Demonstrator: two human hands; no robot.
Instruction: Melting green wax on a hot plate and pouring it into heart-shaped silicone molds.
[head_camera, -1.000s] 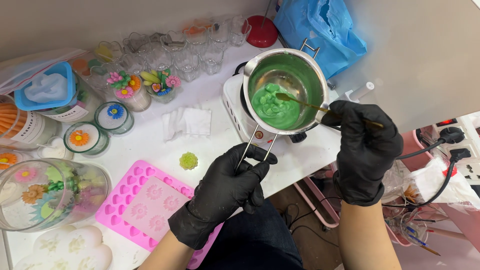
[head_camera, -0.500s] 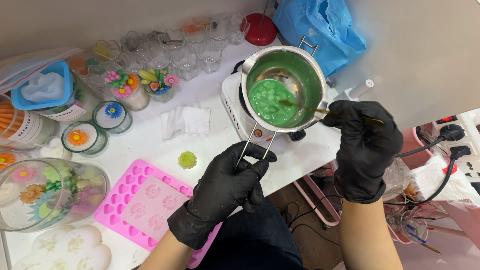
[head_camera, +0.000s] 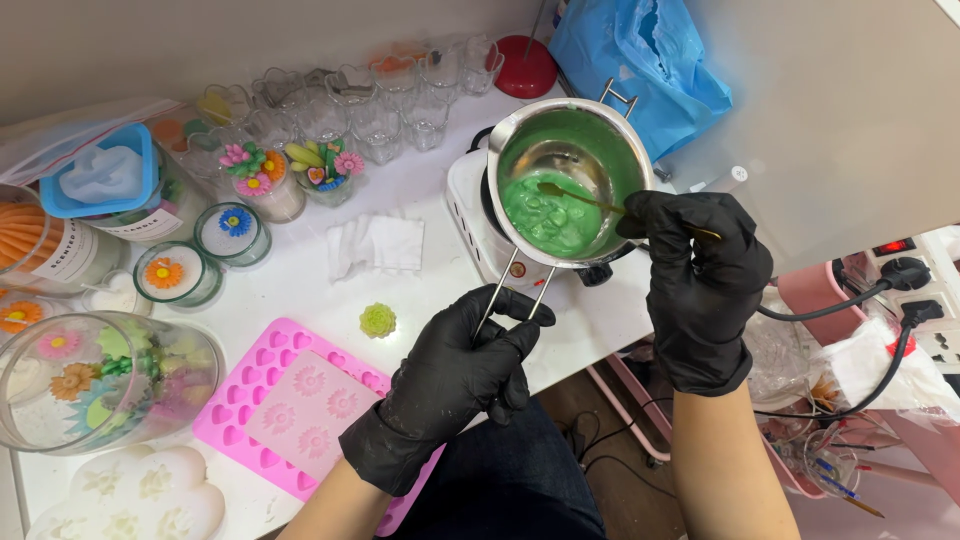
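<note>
Shifted inward since half a second ago, right hand (head_camera: 700, 270) now closer to the pot rim, stirring tip swung toward the far side of the green melt. Black-gloved, pinched tight around a thin brass-coloured stirring stick (head_camera: 590, 203), tip sunk in lumpy green wax (head_camera: 548, 218). Clamped on the twin wire handle (head_camera: 512, 290), left hand (head_camera: 455, 375), also gloved, steadying the steel melting pot (head_camera: 570, 180) on a small white hot plate (head_camera: 470, 215). Just left of the left hand, a pink silicone mould (head_camera: 290, 405) and a small green wax flower (head_camera: 377, 320). Further left, a labelled glass jar (head_camera: 60, 255), cylindrical, white paper label. Beyond the pot, a crumpled blue plastic bag (head_camera: 640, 60).
</note>
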